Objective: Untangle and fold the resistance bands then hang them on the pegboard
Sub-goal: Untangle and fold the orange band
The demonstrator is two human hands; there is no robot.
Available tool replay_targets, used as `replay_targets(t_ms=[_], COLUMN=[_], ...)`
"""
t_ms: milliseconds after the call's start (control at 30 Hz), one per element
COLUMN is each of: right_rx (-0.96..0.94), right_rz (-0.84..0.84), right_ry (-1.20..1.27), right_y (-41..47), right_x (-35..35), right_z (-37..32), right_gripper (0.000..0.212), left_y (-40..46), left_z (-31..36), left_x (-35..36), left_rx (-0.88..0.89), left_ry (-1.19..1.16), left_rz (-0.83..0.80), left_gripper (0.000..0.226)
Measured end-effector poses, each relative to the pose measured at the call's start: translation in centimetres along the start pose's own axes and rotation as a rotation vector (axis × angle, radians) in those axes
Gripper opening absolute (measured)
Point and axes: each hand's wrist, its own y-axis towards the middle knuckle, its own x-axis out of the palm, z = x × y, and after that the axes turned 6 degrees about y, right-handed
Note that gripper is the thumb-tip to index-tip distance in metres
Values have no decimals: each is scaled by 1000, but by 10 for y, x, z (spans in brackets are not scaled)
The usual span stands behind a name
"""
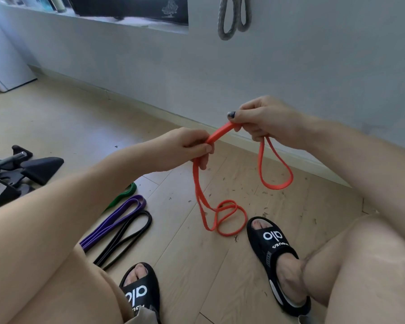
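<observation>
Above the wooden floor (197,265), the left hand (185,148) and right hand (264,120) each grip the orange band (220,132), a short span taut between them. Its loops hang down; purple band (117,220), black band (126,237) and green band (126,192) lie left.

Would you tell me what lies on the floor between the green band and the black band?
The purple band lies folded between the green band and the black band, as the head view shows.
</observation>
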Motion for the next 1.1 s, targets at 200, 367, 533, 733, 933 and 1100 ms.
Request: replay_targets(t_ms=[200,367,533,733,933,1100], right_rx=[37,-17,-64,-55,3,-13], right_rz=[-41,-67,-90,-15,-38,-74], right_ry=[-165,-159,-100,-72,-100,-189], right_y=[-9,-6,-5,-4,-1,0], right_x=[-5,13,17,6,6,25], right_z=[5,-2,-5,1,6,1], right_gripper=[33,37,32,33,28,28], left_y=[-2,-1,0,0,1,-1], left_z=[4,12,9,-1,5,3], left_x=[2,1,0,0,3,5], left_rx=[28,56,30,-3,-4,2], left_ry=[-130,-118,-155,-143,-133,-201], left_rz=[1,83,70,10,42,23], left_gripper=[17,18,22,18,13,15])
